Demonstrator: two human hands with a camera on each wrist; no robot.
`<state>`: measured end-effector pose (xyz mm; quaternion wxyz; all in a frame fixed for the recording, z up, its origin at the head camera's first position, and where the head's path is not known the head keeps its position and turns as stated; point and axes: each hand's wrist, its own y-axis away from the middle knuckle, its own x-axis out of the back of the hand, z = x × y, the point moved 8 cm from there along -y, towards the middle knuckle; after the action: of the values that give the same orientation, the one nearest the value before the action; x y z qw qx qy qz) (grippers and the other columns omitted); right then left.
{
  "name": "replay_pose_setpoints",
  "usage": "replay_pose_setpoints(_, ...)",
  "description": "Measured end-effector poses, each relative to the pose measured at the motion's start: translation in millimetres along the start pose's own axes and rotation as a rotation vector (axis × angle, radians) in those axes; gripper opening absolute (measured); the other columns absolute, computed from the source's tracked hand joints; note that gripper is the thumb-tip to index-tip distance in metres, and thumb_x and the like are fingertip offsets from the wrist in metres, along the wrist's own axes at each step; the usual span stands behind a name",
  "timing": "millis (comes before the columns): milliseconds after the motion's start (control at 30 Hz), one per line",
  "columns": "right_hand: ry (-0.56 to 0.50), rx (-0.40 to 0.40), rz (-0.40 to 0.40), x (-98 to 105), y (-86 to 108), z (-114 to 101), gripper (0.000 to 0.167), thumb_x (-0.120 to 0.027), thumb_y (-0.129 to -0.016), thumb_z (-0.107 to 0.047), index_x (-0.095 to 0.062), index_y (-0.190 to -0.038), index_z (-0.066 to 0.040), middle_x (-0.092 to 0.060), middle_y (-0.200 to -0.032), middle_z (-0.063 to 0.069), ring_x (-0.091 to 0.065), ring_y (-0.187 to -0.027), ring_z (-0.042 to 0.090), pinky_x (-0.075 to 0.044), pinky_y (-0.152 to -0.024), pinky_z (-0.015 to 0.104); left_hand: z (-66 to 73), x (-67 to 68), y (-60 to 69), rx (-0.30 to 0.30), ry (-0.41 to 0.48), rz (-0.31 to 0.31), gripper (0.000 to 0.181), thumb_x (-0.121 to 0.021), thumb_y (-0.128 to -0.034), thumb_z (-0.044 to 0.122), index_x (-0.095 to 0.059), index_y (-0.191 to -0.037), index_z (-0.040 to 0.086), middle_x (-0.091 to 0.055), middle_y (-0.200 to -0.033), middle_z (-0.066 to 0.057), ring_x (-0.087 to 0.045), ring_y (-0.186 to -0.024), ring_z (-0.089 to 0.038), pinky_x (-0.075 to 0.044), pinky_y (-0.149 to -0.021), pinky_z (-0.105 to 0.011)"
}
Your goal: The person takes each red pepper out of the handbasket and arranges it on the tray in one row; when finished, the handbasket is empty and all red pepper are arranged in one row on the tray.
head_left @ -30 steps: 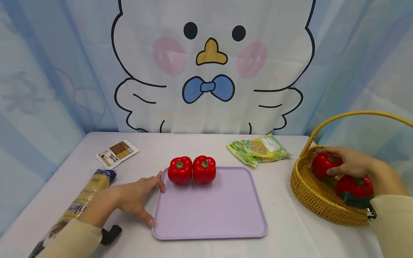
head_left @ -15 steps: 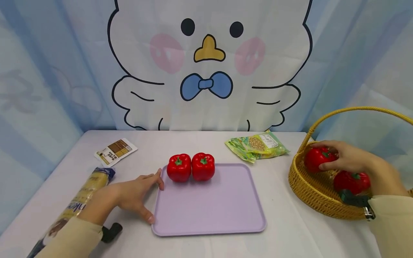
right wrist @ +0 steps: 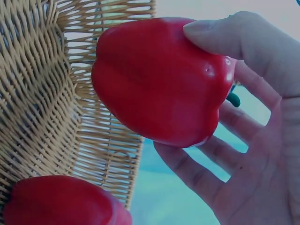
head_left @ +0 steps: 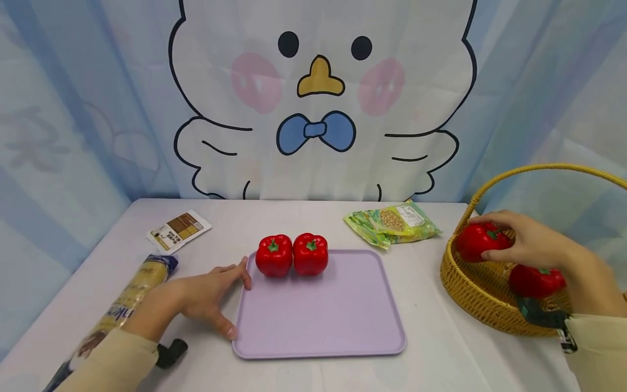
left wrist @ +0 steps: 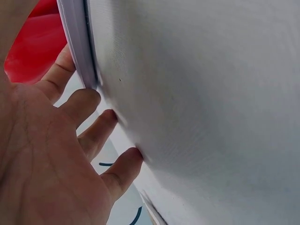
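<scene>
In the head view my right hand (head_left: 531, 239) grips a red bell pepper (head_left: 479, 243) just inside the left rim of a wicker basket (head_left: 477, 305). The right wrist view shows thumb and fingers around that pepper (right wrist: 159, 82), its green stem toward the palm. A second red bell pepper (head_left: 535, 281) lies in the basket beneath my wrist. My left hand (head_left: 206, 296) rests at the left edge of a lilac tray (head_left: 318, 321), fingers spread and touching its rim. Two red bell peppers, one left (head_left: 274, 256) and one right (head_left: 311, 254), stand side by side at the tray's back left.
A green and yellow bag (head_left: 392, 224) lies behind the tray. At the left are a brown and white packet (head_left: 179, 231) and a long yellow package (head_left: 122, 305), partly behind my left arm. The basket's tall handle (head_left: 548, 166) arches above my right hand.
My right hand has raised the gripped pepper a little and shifted it left toward the basket's rim. My left hand has stayed at the tray's edge.
</scene>
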<state>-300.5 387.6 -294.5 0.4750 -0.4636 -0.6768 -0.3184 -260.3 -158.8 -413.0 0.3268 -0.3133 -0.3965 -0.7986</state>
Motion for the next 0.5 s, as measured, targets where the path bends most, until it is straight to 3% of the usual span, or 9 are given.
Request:
replay_pose_setpoints(133, -0.001, 0.012, 0.021, 1.0, 3.2, -7.0, 0.069, -0.084, -0.087, -0.023, -0.052, -0.147, -0.014, -0.047, -0.145, 0.024, -0.058, -0.111, 0.035, -0.056, -0.072, 0.026, -0.6, -0.7, -0.8, 0.005, -0.001, -0.001, 0.083, -0.096, -0.0604, 0.053, -0.046, -0.124, 0.034, -0.010, -0.172, -0.018, -0.021, -0.151, -0.047, -0.026, -0.114, -0.075)
replay_pose_setpoints(367, -0.005, 0.040, 0.065, 5.7, 6.8, -20.9, 0.067, -0.084, -0.087, -0.020, -0.053, -0.146, -0.017, -0.052, -0.138, 0.015, -0.056, -0.097, 0.004, -0.056, -0.068, 0.026, -2.9, -1.7, -2.9, 0.006, 0.004, -0.010, 0.082, -0.096, -0.0616, 0.051, -0.046, -0.124, 0.033, -0.007, -0.172, -0.017, -0.020, -0.152, -0.047, -0.025, -0.113, -0.076)
replay_pose_setpoints(500, -0.041, 0.052, 0.086, 8.1, 9.1, -29.4, 0.067, -0.083, -0.086, -0.016, -0.053, -0.146, -0.016, -0.051, -0.137, 0.013, -0.057, -0.091, 0.000, -0.057, -0.065, 0.026, -3.3, -2.6, -2.9, 0.000, 0.013, -0.010, 0.082, -0.096, -0.0613, 0.053, -0.046, -0.124, 0.034, -0.008, -0.172, -0.017, -0.020, -0.152, -0.046, -0.025, -0.114, -0.075)
